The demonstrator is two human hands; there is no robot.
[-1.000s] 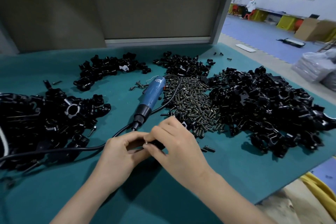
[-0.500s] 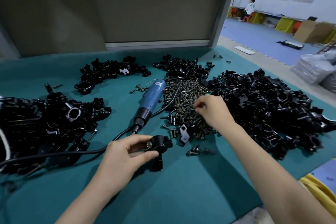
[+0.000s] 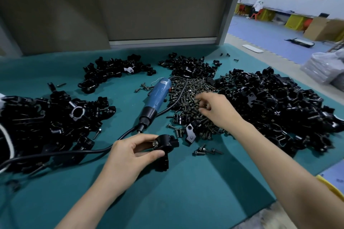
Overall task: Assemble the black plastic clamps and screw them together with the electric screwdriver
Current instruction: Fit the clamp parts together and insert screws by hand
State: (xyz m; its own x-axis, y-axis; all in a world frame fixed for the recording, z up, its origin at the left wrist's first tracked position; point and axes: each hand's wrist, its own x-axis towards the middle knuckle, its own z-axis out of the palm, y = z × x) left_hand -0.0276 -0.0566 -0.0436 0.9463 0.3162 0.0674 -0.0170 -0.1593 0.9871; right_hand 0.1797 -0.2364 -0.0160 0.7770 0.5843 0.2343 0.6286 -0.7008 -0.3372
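Grips a black plastic clamp [image 3: 165,147] in the left hand [image 3: 130,156], thumb and fingers curled round it, just above the green desk [image 3: 186,191] at the near centre. Shows one screw head [image 3: 155,143] already seated on the clamp's top, turned upward, probably to keep the fastening side open for the next screw and for the driver.

Reaches the right hand [image 3: 217,111] farther off and to the right, fingers bent down into the pile of loose screws [image 3: 191,91]. Cannot tell whether pinching a screw yet or only sorting through them. Hands well apart, then, one steadying the work and one fetching.

Has the blue electric screwdriver [image 3: 157,98] lying just left of the screw pile, tip pointing near and close to the left hand, likely parked for a quick grab after seating the screw.

Has a large heap of clamp parts [image 3: 279,102] on the right and another heap [image 3: 37,122] on the left. Looks like stock on one side and finished pieces on the other, though cannot say which.
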